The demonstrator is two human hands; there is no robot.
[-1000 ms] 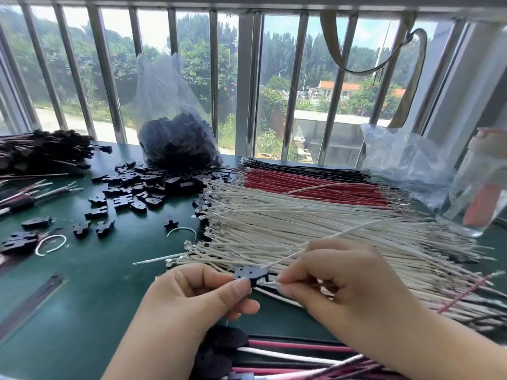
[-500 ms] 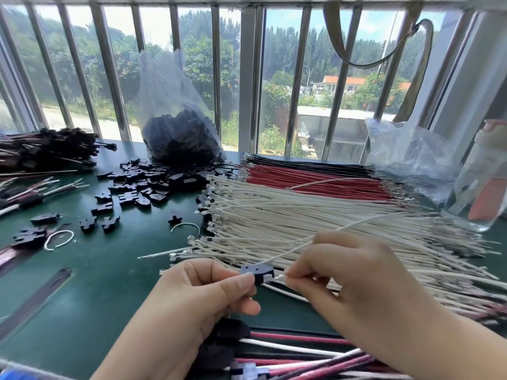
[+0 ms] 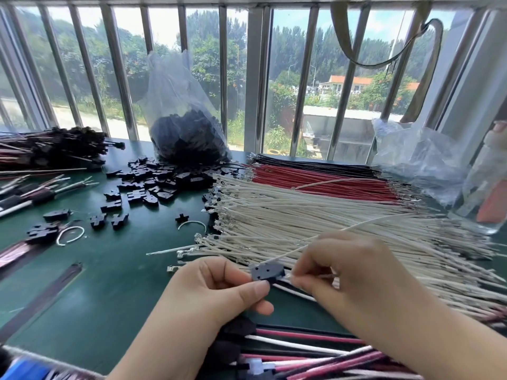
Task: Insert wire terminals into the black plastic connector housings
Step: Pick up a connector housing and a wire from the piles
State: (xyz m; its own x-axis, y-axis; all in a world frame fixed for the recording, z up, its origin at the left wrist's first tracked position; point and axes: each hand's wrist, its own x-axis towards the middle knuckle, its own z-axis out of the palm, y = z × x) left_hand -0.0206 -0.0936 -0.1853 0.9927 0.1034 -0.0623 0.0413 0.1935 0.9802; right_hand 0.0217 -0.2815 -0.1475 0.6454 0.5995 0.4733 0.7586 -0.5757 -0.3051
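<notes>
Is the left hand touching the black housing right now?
Touching. The head view shows the left hand pinching the black housing between thumb and fingers.

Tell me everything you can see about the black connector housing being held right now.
The black connector housing is a small, flat, matte plastic piece with rounded ends and small holes in its upper face. The left hand pinches it above the green table, face tilted up. A white wire runs from its far edge; the right hand pinches another terminal at its right end.
</notes>
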